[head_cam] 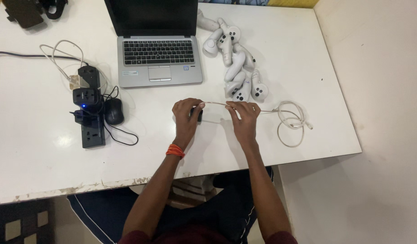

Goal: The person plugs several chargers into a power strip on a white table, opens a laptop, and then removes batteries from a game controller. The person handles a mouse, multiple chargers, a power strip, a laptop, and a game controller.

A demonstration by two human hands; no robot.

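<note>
Left hand [187, 116]: closed on small dark device [197, 114]. Right hand [244, 118]: pinching white cable [291, 118] pulled taut between hands. Nearby: laptop [158, 50], white controllers [235, 68], power strip [91, 113].

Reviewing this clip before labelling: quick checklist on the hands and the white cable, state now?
1. Left hand gripping a small dark object at the cable's end: ok.
2. Right hand pinching the white cable: ok.
3. Cable stretched straight between both hands: ok.
4. Cable plugged into the dark object: cannot tell, fingers cover it.
5. Loose coil lying free on the white table, apart from the pile of white controllers: ok.
6. Laptop away from the cable: ok.
</note>
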